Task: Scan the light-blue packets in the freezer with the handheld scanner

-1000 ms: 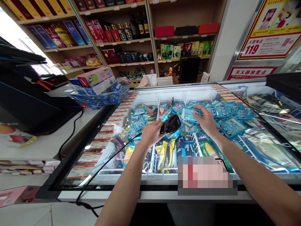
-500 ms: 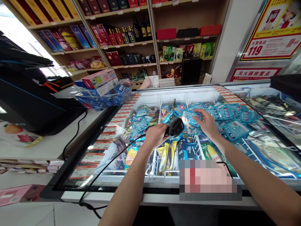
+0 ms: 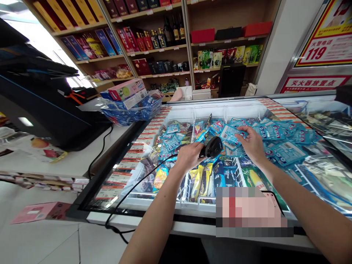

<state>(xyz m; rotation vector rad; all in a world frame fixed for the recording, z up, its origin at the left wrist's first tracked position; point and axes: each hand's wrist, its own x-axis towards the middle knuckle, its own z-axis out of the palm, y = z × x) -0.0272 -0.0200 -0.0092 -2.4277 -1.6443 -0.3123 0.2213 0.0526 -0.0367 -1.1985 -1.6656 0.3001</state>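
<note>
My left hand is closed round a black corded barcode scanner, its head aimed at a light blue packet. My right hand pinches that blue packet by its right edge, holding it above the open chest freezer. The scanner's black cable trails down over the freezer's front edge. Below both hands lie several more blue packets and yellow and dark ice-cream wrappers in wire dividers.
A black till monitor stands on the white counter at the left, beside a stack of blue packs with a pink box on top. Shelves of bottles and boxes fill the back wall. A second glass-topped freezer is at the right.
The view has swung to the left. Both hands keep their grip, the scanner staying close to the blue packet over the freezer.
</note>
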